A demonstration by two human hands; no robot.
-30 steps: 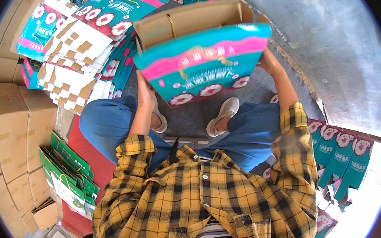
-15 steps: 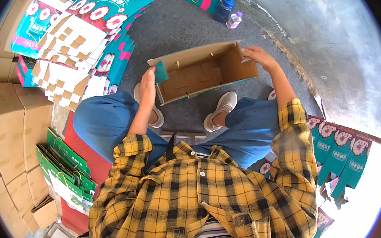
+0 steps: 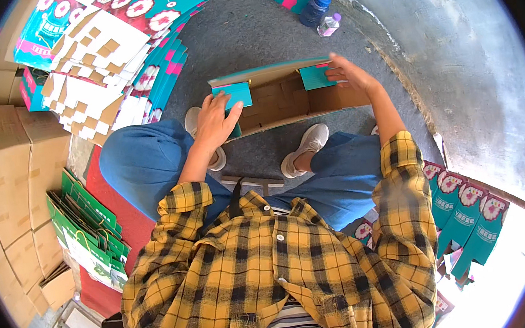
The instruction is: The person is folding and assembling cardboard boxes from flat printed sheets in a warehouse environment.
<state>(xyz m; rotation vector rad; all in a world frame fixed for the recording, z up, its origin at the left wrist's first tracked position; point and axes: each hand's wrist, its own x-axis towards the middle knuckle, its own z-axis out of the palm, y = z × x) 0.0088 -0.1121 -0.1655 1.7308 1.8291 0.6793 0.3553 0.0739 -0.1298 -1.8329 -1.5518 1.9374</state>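
Grey floor (image 3: 240, 36) below, brown-lined box (image 3: 279, 106) gaping upward, left hand (image 3: 213, 121) on one teal flap (image 3: 240, 93), right hand (image 3: 353, 75) at another, both grips unclenched.

Long open-topped carton (image 3: 279, 106), brown inside, mouth upward, teal flaps (image 3: 241, 94) across both ends, crosswise over grey floor (image 3: 234, 40)
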